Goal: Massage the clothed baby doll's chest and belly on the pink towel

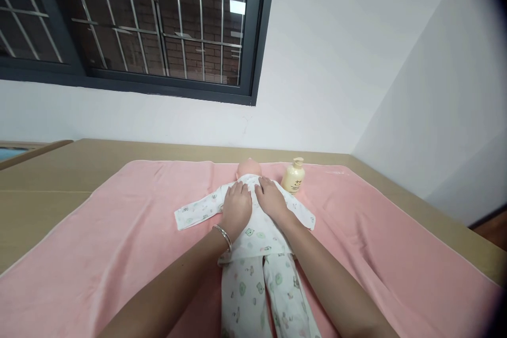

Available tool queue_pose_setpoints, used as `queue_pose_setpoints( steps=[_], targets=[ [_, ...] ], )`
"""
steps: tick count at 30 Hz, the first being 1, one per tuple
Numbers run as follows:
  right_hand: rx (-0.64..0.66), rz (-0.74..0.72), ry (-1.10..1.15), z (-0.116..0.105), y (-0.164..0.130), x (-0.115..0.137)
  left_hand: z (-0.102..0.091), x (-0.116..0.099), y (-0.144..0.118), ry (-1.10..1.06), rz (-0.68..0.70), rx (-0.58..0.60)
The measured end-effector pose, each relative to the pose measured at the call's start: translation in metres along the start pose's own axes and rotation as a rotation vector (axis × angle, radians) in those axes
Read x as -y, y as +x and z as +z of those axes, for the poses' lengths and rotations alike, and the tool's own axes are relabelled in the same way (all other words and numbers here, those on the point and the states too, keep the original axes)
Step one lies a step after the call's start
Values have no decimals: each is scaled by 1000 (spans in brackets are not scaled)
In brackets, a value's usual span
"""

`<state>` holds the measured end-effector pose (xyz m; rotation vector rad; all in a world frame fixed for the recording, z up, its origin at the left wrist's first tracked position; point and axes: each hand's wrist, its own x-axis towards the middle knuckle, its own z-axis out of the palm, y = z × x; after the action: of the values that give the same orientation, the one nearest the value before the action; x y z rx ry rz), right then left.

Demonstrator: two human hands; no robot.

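A baby doll [249,168] lies stretched out on a pink blanket, its head at the far end. It wears a white printed top [257,229] and matching trousers [244,296]; both sleeves spread outward. My left hand [237,206], with a silver bangle at the wrist, rests on the left side of the doll's chest, fingers laid forward over the cloth. On the chest's right side lies my right hand [271,198], its fingers flat against the top near the collar. The thumbs are close together at the middle. No object shows in either hand; what is under the palms is hidden.
A pale yellow pump bottle [293,177] stands just beyond the right sleeve. The pink blanket [130,243] covers much of a wooden table [106,156]. Behind it are a white wall [317,90] and a dark-framed, barred window [158,26].
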<state>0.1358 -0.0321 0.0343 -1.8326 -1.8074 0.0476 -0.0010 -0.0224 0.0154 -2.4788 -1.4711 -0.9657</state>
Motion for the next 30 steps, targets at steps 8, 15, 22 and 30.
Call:
queue_pose_setpoints(
  steps=[8,15,22,30],
  targets=[
    [141,-12,-326,-12,-31,48,6,25,13,-145,-150,164],
    [103,-47,-53,-19,-10,19,-7,6,4,1,-61,138],
    [82,-25,-68,-8,-2,8,-12,-4,0,36,-20,67],
    [101,-34,-229,-17,-24,43,25,28,9,-251,-122,-5]
  ],
)
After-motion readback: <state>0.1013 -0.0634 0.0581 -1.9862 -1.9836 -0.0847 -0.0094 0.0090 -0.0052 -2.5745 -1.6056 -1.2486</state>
